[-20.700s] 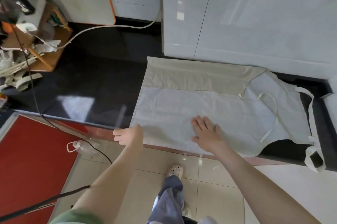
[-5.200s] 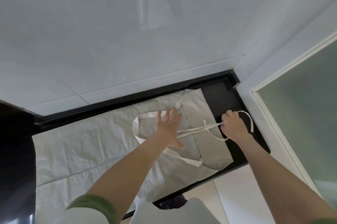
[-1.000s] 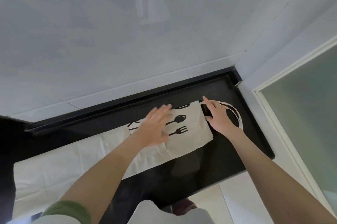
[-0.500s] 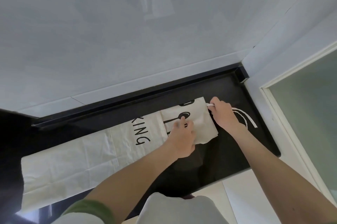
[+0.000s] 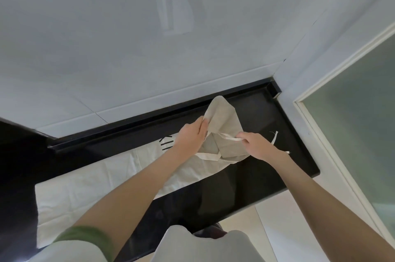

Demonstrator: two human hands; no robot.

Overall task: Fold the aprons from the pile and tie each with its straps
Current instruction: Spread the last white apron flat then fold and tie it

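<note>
Apron of cream cloth with black lettering (image 5: 102,178), laid as a long folded strip on glossy black table (image 5: 267,176), trailing away leftward of both hands, near end lifted between them. Left hand (image 5: 190,135) gripping lifted end's edge. Right hand (image 5: 256,144) just beside, pinching thin cream strap (image 5: 228,137).

Bare black counter (image 5: 245,189) lay open at centre right of the frame; the apron (image 5: 89,193) covered its left part, and the white wall (image 5: 128,59) hemmed its upper edge.
</note>
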